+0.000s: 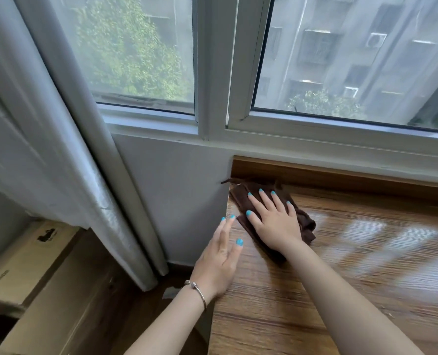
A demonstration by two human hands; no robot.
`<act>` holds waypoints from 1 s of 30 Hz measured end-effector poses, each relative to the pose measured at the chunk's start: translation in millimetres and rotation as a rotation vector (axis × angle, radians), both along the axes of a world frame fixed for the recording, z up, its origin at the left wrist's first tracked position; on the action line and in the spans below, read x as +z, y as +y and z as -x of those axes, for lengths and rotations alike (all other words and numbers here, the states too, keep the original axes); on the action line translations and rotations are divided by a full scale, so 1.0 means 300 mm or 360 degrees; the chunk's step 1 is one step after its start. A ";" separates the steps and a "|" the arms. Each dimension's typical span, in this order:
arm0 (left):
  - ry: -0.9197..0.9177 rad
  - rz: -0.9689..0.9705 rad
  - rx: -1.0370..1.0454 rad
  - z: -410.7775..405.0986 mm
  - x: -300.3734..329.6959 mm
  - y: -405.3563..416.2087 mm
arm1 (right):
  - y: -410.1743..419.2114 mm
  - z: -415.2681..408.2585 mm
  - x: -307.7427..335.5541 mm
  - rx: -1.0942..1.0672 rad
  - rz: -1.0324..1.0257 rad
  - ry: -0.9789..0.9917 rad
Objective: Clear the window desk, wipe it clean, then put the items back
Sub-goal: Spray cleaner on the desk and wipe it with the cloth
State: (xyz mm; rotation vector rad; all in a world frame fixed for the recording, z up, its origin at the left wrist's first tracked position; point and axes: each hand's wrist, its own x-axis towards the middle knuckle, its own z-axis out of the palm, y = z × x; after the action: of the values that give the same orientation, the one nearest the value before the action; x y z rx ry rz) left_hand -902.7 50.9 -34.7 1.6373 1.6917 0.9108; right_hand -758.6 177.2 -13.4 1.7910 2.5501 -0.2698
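Brown cloth point(274, 219) lies at the far-left corner of the wooden bench point(340, 278), pressed flat under the open right hand point(274, 221). Left hand point(219, 262), fingers straight, rests on the bench edge. Cardboard box point(33, 265) markings are illegible.

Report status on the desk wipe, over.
Right hand flat, pressing brown cloth into back-left corner of wooden desk. Left hand open, resting at desk's left edge. Nothing in the way.
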 end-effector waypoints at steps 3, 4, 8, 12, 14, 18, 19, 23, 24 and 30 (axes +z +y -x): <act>-0.0006 0.0037 -0.0014 0.063 0.024 0.009 | -0.209 -0.033 -0.004 0.0105 -0.0029 0.0054; -0.0035 0.0073 0.0000 0.091 0.033 0.023 | -0.284 -0.041 -0.001 0.0152 -0.0067 0.0064; 0.0173 0.0114 -0.0126 0.168 0.085 0.116 | -0.406 -0.063 0.022 0.0176 -0.0147 0.0047; 0.0161 0.0097 -0.0331 0.230 0.126 0.233 | -0.254 -0.026 0.007 -0.0013 -0.0031 0.0024; 0.0215 0.0059 -0.0399 0.268 0.135 0.289 | -0.142 0.030 0.008 -0.0234 -0.0047 0.0018; 0.0326 -0.0009 -0.0544 0.354 0.142 0.379 | 0.045 0.166 0.016 -0.0643 0.0006 0.0065; 0.0336 -0.0031 -0.0587 0.378 0.143 0.399 | 0.069 0.196 0.017 -0.0732 0.0014 0.0081; 0.0367 -0.0100 -0.0810 0.452 0.150 0.465 | 0.008 0.266 0.006 -0.0788 -0.0018 0.0060; 0.0379 -0.0114 -0.0869 0.463 0.148 0.476 | -0.042 0.273 -0.003 -0.0741 -0.0050 0.0038; 0.0485 -0.0190 -0.1041 0.505 0.112 0.504 | -0.267 0.280 -0.028 -0.0641 -0.0073 -0.0014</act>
State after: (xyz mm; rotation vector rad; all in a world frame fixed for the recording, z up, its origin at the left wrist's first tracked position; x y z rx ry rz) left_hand -1054.1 202.2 -1.1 2.3000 1.1469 0.4574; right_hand -842.7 97.1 -21.9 2.3056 2.1829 -0.2065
